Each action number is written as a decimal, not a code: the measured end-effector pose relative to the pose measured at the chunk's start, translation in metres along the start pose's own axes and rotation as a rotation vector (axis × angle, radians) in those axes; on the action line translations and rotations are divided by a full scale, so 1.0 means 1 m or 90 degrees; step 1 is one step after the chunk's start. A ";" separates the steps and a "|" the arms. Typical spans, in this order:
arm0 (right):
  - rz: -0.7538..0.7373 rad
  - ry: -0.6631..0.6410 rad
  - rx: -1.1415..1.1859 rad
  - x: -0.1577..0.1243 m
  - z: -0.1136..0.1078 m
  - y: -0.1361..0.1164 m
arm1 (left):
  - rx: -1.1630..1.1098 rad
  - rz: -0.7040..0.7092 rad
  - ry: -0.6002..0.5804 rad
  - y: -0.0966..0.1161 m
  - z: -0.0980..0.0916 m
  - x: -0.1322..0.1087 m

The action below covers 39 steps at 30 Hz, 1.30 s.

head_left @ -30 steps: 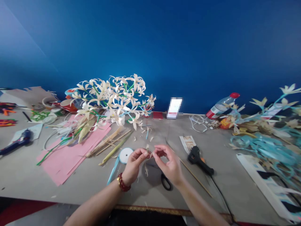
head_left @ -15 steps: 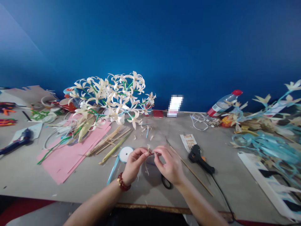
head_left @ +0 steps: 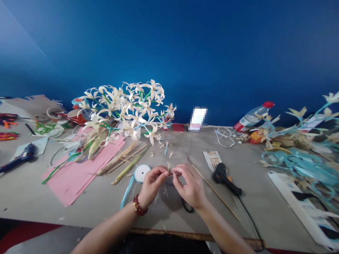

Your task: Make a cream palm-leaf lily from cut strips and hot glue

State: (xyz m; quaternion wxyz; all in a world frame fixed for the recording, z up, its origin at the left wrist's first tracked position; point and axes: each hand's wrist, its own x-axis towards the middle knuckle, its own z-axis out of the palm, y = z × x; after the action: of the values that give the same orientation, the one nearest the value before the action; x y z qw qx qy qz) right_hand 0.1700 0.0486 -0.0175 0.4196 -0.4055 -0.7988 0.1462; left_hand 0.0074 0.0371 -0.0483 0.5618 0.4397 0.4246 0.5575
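Note:
My left hand (head_left: 153, 183), with a red bead bracelet at its wrist, pinches a small pale strip of plant fibre (head_left: 168, 165) between thumb and forefinger. Close against it, the thumb and fingers of my right hand (head_left: 189, 185) are pinched at the same small piece; its lower end is mostly hidden by the fingertips. A thin pale strand hangs below. Just left of my left hand lies a white spool (head_left: 142, 173) with light blue ribbon (head_left: 127, 192) trailing from it. A black loop handle (head_left: 187, 205) shows partly under my right hand.
White flowers on green stems (head_left: 132, 109) stand behind pink paper (head_left: 71, 187) and dried stalks (head_left: 129, 165). To the right are a thin stick (head_left: 217, 194), a black glue gun (head_left: 225, 179), a bottle (head_left: 251, 118), blue ribbon (head_left: 302, 164) and a power strip (head_left: 293, 208). Another glue gun (head_left: 25, 157) lies left.
Both hands stay almost in place, still pinching the small piece. My fingertips have shifted only slightly, and the whole view has moved a little.

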 end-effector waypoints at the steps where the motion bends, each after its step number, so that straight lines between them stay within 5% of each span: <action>1: 0.015 0.005 0.011 -0.001 0.001 0.000 | 0.000 -0.003 0.002 0.000 0.000 0.000; 8: 0.152 -0.007 0.203 -0.004 0.012 0.006 | 0.000 0.011 0.013 -0.003 -0.001 -0.002; 18: 0.127 0.062 0.245 0.001 0.008 0.009 | -0.092 -0.075 -0.011 -0.004 0.000 -0.003; 39: -0.001 0.087 0.103 0.000 0.009 0.009 | -0.105 -0.083 -0.025 0.003 0.003 -0.003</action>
State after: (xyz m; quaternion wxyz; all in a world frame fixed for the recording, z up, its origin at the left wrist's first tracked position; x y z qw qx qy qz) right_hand 0.1678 0.0553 -0.0283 0.5045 -0.3788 -0.7543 0.1818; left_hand 0.0099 0.0342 -0.0450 0.6393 0.3742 0.3939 0.5442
